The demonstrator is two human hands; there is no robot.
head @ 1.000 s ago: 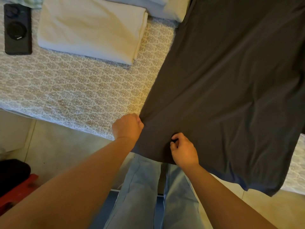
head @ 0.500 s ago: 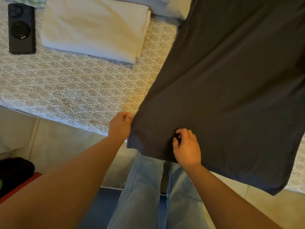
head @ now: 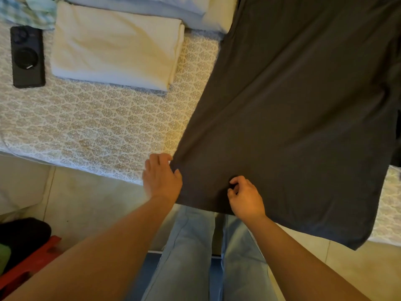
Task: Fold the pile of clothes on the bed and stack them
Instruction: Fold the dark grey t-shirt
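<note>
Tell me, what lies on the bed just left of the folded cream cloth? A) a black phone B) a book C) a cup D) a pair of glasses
A: a black phone lies flat on the patterned bedspread, just left of the folded cream cloth.

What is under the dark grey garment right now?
The dark grey garment lies spread over the patterned bedsheet, its near edge hanging past the bed edge over the person's jeans. Whatever else lies beneath its middle is covered and cannot be seen.
</note>
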